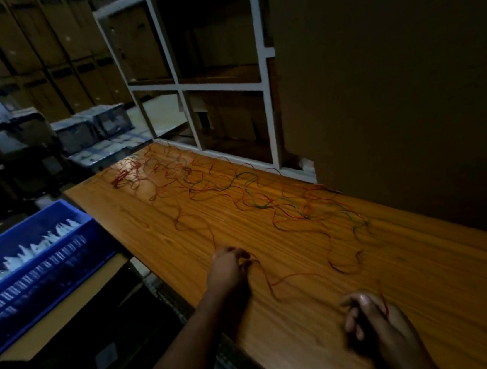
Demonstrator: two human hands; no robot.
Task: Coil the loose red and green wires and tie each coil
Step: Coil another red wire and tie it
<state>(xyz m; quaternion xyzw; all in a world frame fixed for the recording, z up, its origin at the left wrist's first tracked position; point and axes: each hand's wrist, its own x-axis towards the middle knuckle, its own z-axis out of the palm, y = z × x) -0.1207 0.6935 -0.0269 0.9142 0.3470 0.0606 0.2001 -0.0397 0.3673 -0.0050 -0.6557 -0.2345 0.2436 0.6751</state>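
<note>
Dim storeroom, wooden table, and red wire sprawls loose across it beyond both hands, green wire tangled in further off. Left hand pinches a red strand at its curled fingertips; right hand has red wire running over its curled fingers, grip unclear

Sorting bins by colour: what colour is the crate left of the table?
Blue, seen in the head view: the crate.

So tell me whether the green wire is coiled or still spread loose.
Spread loose. The green wire snakes in open curves across the wooden table, tangled among red wires; no tied coil shows.
</note>
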